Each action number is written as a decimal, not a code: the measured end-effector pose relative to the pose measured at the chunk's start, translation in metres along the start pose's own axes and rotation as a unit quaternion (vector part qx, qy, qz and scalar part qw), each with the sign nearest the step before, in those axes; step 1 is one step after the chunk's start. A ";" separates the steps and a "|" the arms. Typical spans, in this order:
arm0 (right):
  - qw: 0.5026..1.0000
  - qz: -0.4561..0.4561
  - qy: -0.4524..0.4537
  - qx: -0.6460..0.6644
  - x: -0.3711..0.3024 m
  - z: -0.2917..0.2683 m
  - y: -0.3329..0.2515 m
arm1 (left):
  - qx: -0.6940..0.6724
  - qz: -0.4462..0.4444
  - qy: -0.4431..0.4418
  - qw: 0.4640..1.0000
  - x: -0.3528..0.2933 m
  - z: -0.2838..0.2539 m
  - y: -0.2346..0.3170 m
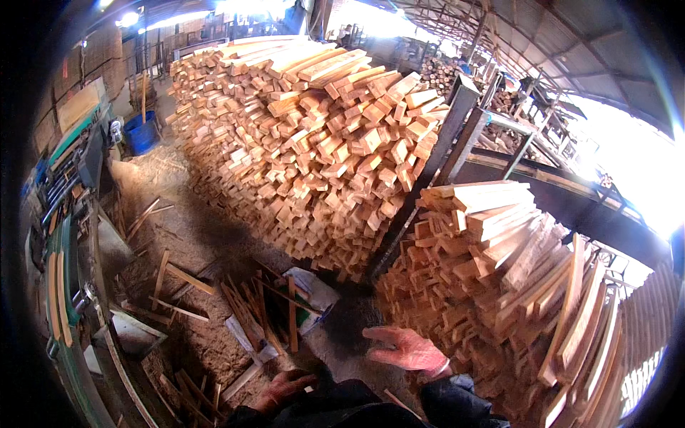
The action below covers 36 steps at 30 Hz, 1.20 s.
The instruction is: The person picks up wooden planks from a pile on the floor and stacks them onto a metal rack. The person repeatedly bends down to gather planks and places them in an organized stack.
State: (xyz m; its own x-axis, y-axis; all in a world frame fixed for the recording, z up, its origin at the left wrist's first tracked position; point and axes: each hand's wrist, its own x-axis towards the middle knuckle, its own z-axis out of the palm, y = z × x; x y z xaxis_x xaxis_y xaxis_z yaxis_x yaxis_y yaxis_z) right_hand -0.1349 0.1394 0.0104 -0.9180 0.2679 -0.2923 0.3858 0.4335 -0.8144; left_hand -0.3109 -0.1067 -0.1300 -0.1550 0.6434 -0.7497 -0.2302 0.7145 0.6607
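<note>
At the near right, a lower stack of sawn wood [435, 285] stands with its cut ends facing the person, long pieces lying across its top and slanting down its right side. Just beside its near left edge is the right hand [410, 349], palm side partly turned away, thumb and fingers spread wide around nothing. Further left and nearer, the left hand [282, 390] is low over the floor by a loose bundle of wood scraps [250, 312]; its fingers are dim and partly hidden, so whether it grips anything cannot be told. A pale sack [322, 294] lies beside the bundle. Beyond, a much larger stack of wood [307, 157] fills the middle, parted from the near one by a dark slanting post [424, 178]. On the left runs a long green machine, two thin strips [58, 299] lying along it. Far left, a blue bucket [141, 134] stands near sawdust [160, 171].
</note>
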 end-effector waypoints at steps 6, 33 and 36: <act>0.960 -0.020 -0.074 0.268 0.080 0.026 0.038 | 0.007 0.065 0.112 0.992 0.019 -0.014 -0.016; 0.890 0.258 -0.365 0.085 0.232 0.391 0.214 | -0.264 -0.195 0.315 0.891 0.117 -0.107 -0.381; 0.892 0.234 -0.383 0.057 0.258 0.401 0.237 | -0.285 -0.240 0.324 0.869 0.126 -0.110 -0.395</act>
State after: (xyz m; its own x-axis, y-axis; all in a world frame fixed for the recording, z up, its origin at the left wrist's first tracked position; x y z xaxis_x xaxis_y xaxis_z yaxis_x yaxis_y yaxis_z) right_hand -0.3167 -0.0337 -0.4586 -0.4684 -0.2896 -0.8347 0.7718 0.3257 -0.5462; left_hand -0.3449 -0.3378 -0.4898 -0.3764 -0.1136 -0.9195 -0.8283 0.4859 0.2791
